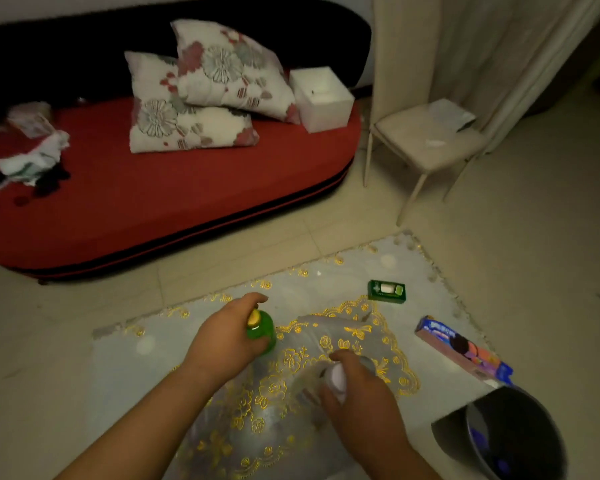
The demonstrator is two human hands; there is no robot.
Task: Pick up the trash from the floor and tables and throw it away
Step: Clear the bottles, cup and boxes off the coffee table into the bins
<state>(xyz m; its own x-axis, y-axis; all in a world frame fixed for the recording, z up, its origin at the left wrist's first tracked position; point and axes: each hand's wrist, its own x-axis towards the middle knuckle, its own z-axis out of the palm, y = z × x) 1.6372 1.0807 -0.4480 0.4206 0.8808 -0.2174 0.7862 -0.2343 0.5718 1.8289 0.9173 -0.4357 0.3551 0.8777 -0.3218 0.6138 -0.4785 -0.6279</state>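
On a grey mat with gold embroidery (326,285), my left hand (222,337) is wrapped around a green bottle with a yellow cap (262,330). My right hand (357,393) is closed on a pale, whitish object (336,377); clear plastic lies around it. A small green box (386,291) lies on the mat beyond my hands. A long blue and pink cookie box (465,348) lies at the mat's right edge. A dark bin (506,438) stands at the lower right, tipped toward me, with some blue bits inside.
A red couch (170,202) carries two flowered pillows (205,98), a white box (321,98) and crumpled paper with wrappers (35,157) at its left end. A beige chair (426,136) with papers on it stands by the curtain. Tiled floor surrounds the mat.
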